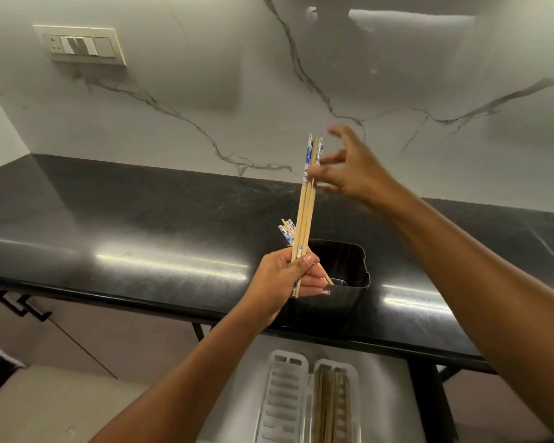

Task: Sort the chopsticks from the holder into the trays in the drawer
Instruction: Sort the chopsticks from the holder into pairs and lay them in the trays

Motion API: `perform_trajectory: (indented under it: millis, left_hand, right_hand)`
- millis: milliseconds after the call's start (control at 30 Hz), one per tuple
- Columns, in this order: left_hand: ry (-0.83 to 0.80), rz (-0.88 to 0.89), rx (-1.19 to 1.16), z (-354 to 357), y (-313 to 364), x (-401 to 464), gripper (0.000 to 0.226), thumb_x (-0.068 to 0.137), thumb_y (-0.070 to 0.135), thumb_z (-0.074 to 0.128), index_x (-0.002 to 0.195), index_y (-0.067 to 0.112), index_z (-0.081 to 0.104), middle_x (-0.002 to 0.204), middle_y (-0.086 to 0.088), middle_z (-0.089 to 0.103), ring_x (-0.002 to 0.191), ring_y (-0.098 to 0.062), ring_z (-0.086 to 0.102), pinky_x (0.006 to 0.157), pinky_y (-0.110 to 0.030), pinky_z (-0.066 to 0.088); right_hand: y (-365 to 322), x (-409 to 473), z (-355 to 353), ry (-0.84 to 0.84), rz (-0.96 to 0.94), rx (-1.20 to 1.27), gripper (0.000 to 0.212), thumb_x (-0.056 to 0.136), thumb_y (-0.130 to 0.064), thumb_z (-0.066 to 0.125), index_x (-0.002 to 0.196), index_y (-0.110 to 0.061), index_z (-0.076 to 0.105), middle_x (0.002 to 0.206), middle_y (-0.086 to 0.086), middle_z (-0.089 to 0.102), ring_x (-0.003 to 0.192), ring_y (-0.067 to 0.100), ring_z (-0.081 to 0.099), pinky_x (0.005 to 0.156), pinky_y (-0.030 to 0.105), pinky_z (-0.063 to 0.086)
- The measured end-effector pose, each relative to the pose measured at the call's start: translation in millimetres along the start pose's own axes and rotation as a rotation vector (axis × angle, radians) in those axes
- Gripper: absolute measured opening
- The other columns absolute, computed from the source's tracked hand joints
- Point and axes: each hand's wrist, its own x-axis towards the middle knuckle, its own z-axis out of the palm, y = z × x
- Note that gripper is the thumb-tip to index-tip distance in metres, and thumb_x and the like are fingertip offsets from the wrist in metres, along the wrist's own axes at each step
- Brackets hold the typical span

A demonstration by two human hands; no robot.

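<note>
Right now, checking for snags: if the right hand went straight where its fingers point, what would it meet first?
The chopsticks gripped by the left hand; the right hand looks almost on them, but blur hides contact.

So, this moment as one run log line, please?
left hand: grips chopstick bundle | right hand: touches bundle top, blurred | tray: holds brown chopsticks

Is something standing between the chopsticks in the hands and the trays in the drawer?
Nothing visible does. The chopsticks are held above the holder; both trays lie uncovered in the open drawer.
</note>
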Motion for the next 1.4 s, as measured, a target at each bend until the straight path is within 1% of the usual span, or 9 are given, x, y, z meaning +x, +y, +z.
perform_trajectory:
  millis: [133, 267, 400, 633, 733, 833, 1000, 1267, 1400]
  left_hand:
    - [0.015, -0.008, 0.03, -7.4, 0.5, -4.5, 0.02, 0.095, 0.021, 0.053, 0.095, 0.005, 0.067, 0.078, -0.009, 0.074, 0.07, -0.018, 0.073, 0.063, -0.026, 0.06]
    - [0.013, -0.009, 0.064, -10.7, 1.2, -6.7, 0.016, 0.094, 0.021, 0.056, 0.095, 0.009, 0.067, 0.077, -0.007, 0.075, 0.071, -0.018, 0.073, 0.066, -0.027, 0.061]
    - [-0.012, -0.007, 0.073, -14.4, 3.0, -7.6, 0.017, 0.091, 0.024, 0.059, 0.096, 0.01, 0.068, 0.078, -0.007, 0.075, 0.073, -0.019, 0.073, 0.069, -0.028, 0.061]
    - [0.019, -0.055, 0.012, -25.6, -7.2, -7.9, 0.017, 0.088, 0.024, 0.062, 0.093, 0.009, 0.069, 0.082, -0.011, 0.075, 0.076, -0.021, 0.074, 0.066, -0.026, 0.06]
    - [0.08, -0.066, -0.15, -30.9, -9.0, -6.0, 0.027, 0.08, 0.029, 0.064, 0.096, 0.008, 0.07, 0.089, -0.015, 0.075, 0.082, -0.023, 0.074, 0.069, -0.029, 0.06]
    - [0.117, -0.035, -0.325, -31.0, -4.8, -0.4, 0.024, 0.083, 0.025, 0.062, 0.095, 0.007, 0.072, 0.097, -0.018, 0.074, 0.091, -0.027, 0.073, 0.073, -0.031, 0.06]
    - [0.117, 0.02, -0.412, -19.0, 4.6, 7.5, 0.021, 0.091, 0.019, 0.056, 0.101, 0.006, 0.07, 0.1, -0.015, 0.074, 0.095, -0.024, 0.072, 0.076, -0.03, 0.059]
    - [0.096, 0.023, -0.364, -7.8, -0.3, 2.2, 0.021, 0.092, 0.017, 0.054, 0.099, 0.005, 0.07, 0.095, -0.016, 0.073, 0.082, -0.024, 0.072, 0.065, -0.035, 0.062]
    - [0.108, 0.003, -0.291, -11.6, -2.5, -3.5, 0.021, 0.086, 0.022, 0.06, 0.096, 0.009, 0.072, 0.094, -0.013, 0.076, 0.09, -0.023, 0.073, 0.078, -0.033, 0.06]
  right_hand:
    - [-9.4, 3.8, -9.7, 0.112, -0.626, -1.048, 0.053, 0.088, -0.014, 0.063, 0.136, -0.03, 0.048, 0.152, 0.016, 0.031, 0.138, 0.035, 0.031, 0.111, 0.052, 0.028]
    - [-9.7, 3.9, -13.8, -0.075, -0.768, -1.372, 0.031, 0.087, -0.025, 0.064, 0.118, -0.029, 0.064, 0.152, 0.011, 0.035, 0.144, 0.033, 0.021, 0.114, 0.054, 0.018]
    - [-15.1, 1.4, -25.0, -0.061, -0.851, -1.364, 0.019, 0.087, -0.024, 0.064, 0.105, -0.02, 0.069, 0.127, 0.01, 0.062, 0.128, 0.03, 0.046, 0.105, 0.046, 0.034]
    - [-14.8, 3.0, -55.5, 0.086, -0.778, -1.242, 0.019, 0.085, -0.014, 0.067, 0.102, -0.008, 0.071, 0.096, 0.014, 0.07, 0.084, 0.03, 0.066, 0.073, 0.039, 0.053]
    - [-2.4, -0.7, -59.7, 0.25, -0.544, -0.957, 0.02, 0.087, -0.014, 0.063, 0.105, -0.007, 0.07, 0.096, 0.013, 0.063, 0.075, 0.023, 0.058, 0.064, 0.028, 0.046]
    - [19.1, -20.8, -30.2, 0.157, -0.206, -0.529, 0.02, 0.091, -0.013, 0.059, 0.109, -0.008, 0.066, 0.09, 0.009, 0.067, 0.065, 0.011, 0.06, 0.055, 0.012, 0.043]
    - [45.2, -68.6, 41.6, -0.067, 0.139, -0.115, 0.015, 0.092, -0.01, 0.056, 0.106, -0.013, 0.063, 0.086, 0.007, 0.068, 0.071, 0.017, 0.069, 0.061, 0.028, 0.06]
    - [49.6, -90.3, 75.3, -0.098, 0.137, -0.223, 0.009, 0.091, -0.013, 0.059, 0.093, -0.013, 0.068, 0.063, -0.006, 0.061, 0.055, 0.006, 0.061, 0.064, 0.027, 0.058]
    - [40.6, -82.7, 60.5, 0.004, 0.088, -0.375, 0.013, 0.092, -0.024, 0.059, 0.092, -0.017, 0.07, 0.073, -0.007, 0.065, 0.062, 0.004, 0.061, 0.062, 0.019, 0.053]
